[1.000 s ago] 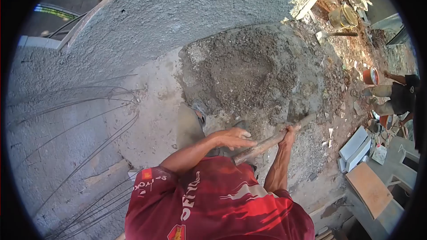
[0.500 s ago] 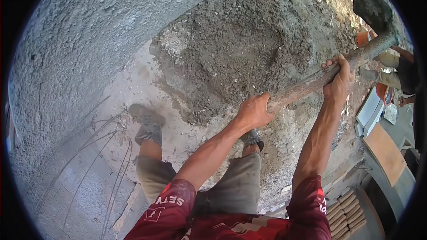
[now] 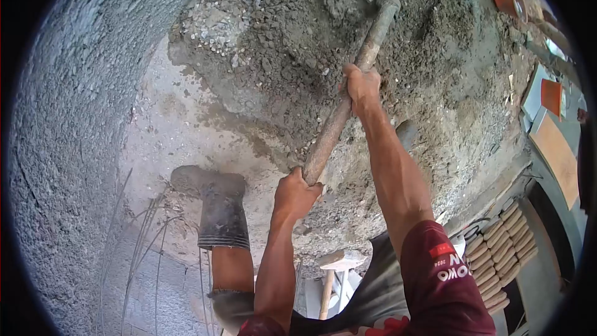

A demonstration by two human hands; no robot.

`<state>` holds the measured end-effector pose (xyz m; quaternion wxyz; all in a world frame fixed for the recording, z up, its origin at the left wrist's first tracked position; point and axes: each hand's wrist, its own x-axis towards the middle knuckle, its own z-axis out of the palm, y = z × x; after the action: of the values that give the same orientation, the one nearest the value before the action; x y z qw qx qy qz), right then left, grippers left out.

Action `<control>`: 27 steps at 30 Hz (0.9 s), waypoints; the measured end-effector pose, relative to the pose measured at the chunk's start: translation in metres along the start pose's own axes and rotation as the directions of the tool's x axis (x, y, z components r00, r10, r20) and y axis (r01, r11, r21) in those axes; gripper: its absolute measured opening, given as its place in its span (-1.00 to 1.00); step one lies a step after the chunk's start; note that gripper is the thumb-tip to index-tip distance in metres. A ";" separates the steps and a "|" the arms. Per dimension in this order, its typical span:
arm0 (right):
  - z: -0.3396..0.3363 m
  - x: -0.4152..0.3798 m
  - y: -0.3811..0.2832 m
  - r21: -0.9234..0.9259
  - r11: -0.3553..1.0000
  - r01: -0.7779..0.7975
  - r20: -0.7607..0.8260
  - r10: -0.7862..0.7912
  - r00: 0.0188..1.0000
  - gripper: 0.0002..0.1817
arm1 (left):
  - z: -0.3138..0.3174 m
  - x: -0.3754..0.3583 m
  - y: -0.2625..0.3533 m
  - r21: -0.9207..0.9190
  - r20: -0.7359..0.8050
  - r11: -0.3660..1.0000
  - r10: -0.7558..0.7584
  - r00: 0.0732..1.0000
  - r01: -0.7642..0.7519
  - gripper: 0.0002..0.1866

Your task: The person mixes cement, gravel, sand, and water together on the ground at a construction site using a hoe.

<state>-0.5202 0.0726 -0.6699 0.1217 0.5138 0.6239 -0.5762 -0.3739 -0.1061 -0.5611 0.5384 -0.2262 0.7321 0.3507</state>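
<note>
A hoe [image 3: 330,135] with a thick wooden handle slants up and away over a heap of wet grey concrete mix [image 3: 283,50]. My left hand [image 3: 295,196] is wrapped round the handle's near end. Farther up, my right hand [image 3: 363,87] grips it below the head. The hoe's head end rests at the heap, and its blade is mostly hidden in or smeared with the mix. Pale gravel [image 3: 217,22] shows on the heap's left part.
A rough grey wall [image 3: 74,87] rises on the left, with thin bent rods [image 3: 146,236] near its foot. My boot [image 3: 222,208] stands on the pale floor. Orange buckets [image 3: 510,3], boards [image 3: 555,158] and stacked sacks [image 3: 504,246] lie rightward. A wooden-handled tool [image 3: 326,295] is below me.
The hoe has swung down from the raised upper right into the heap. Both hands moved left with it, still gripping the handle. My view has shifted and my body leans forward.
</note>
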 end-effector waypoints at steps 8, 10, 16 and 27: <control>-0.042 -0.113 0.109 -0.108 0.986 0.126 0.289 -0.090 0.953 -0.53 | 0.089 -0.097 -0.113 -0.054 -0.225 0.998 -0.024 0.974 0.012 -0.56; -0.061 -0.134 0.057 -0.067 0.986 0.150 0.284 -0.125 0.951 -0.46 | 0.106 -0.096 -0.107 -0.126 -0.226 0.991 0.003 0.974 -0.033 -0.57; -0.092 -0.080 -0.161 -0.042 0.810 0.585 0.004 -0.586 0.811 -0.61 | 0.053 0.026 0.081 -0.027 -0.297 0.857 0.484 0.823 -0.514 -0.61; 0.053 0.046 -0.013 0.112 0.993 -0.028 -0.012 0.029 0.999 -0.70 | -0.065 0.075 0.004 0.199 -0.050 0.975 0.112 0.992 -0.100 -0.53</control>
<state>-0.5739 0.0536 -0.7120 0.0967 0.5326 0.5842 -0.6047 -0.4413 -0.1499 -0.6193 0.5159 -0.1434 0.7902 0.2981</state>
